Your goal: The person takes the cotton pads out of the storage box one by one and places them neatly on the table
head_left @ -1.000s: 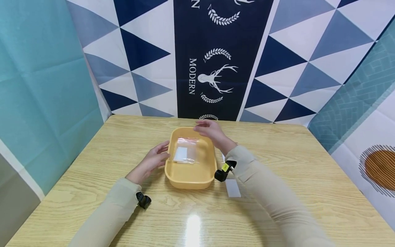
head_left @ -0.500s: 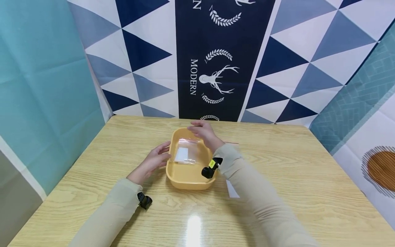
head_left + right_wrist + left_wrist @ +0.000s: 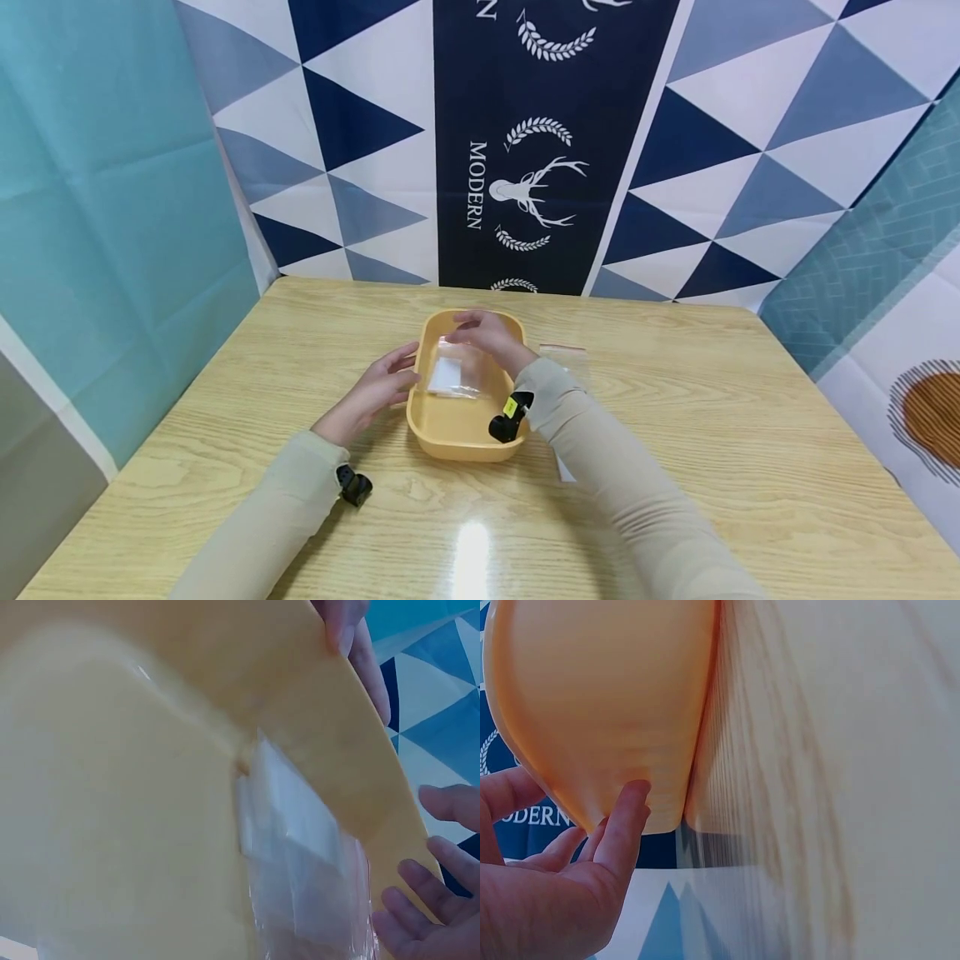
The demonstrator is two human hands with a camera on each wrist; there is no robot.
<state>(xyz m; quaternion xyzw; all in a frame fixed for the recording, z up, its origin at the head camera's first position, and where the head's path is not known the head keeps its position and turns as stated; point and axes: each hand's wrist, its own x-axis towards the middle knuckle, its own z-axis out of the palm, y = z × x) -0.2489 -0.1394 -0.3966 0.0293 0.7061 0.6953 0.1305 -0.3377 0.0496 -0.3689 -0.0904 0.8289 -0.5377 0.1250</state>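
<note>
In the head view, my left hand (image 3: 372, 394) holds the left rim of a yellow-orange plastic basin (image 3: 457, 450). The left wrist view shows one finger (image 3: 630, 814) of that hand against the basin's outer wall. Clear zip bags (image 3: 471, 371) with a red strip and white insert lie inside the basin, near its left side. Over the far part of the basin hovers my right hand (image 3: 487, 333), fingertips close to the bags' top edge. Its fingers are spread apart with nothing between them in the right wrist view, beside the bag's white insert (image 3: 296, 810).
Another clear bag (image 3: 566, 358) with a red strip lies on the wooden table (image 3: 697, 417), right of the basin. A white piece (image 3: 564, 468) shows there too, partly hidden by the right sleeve (image 3: 622, 483). A patterned cloth (image 3: 382, 125) hangs behind the table.
My right hand has moved left and down from the far right rim to over the bags inside the basin. More of the bag on the table shows. The left hand stays at the rim.
</note>
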